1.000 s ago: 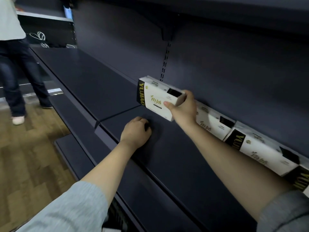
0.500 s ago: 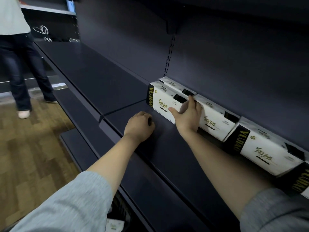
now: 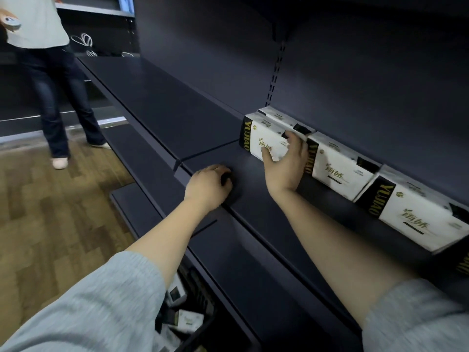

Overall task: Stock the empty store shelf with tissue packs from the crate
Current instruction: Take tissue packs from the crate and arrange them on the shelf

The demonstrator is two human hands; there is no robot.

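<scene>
**Last nudge on the end pack, with a bare shelf waiting to its left**

The right hand [image 3: 285,163] has its fingers spread over the front face of the leftmost tissue pack [image 3: 264,138], thumb low on the print and fingertips near the top edge; it reads as grasping or pressing the pack into line, though how firmly cannot be told. The left hand [image 3: 208,185] is clenched loosely, knuckles resting on the shelf [image 3: 266,237] near its front lip, holding nothing visible.

That pack stands at the back of the shelf against the rear panel, touching the second pack [image 3: 340,171] on its right, which in turn sits just beside a third pack [image 3: 416,219]. They form one row along the back wall. Left of the row the shelf is bare. The crate [image 3: 200,329] sits low below the shelf edge, with more packs inside.

In my judgement, the risks are these:
- The end pack has no neighbour on its left, so a sideways push could tip or skew it.
- Drawing the hand away with the thumb dragging could pull the pack forward out of line.
- The soft wrapping may dent under hard fingers.

A person stands well apart down the aisle.
</scene>
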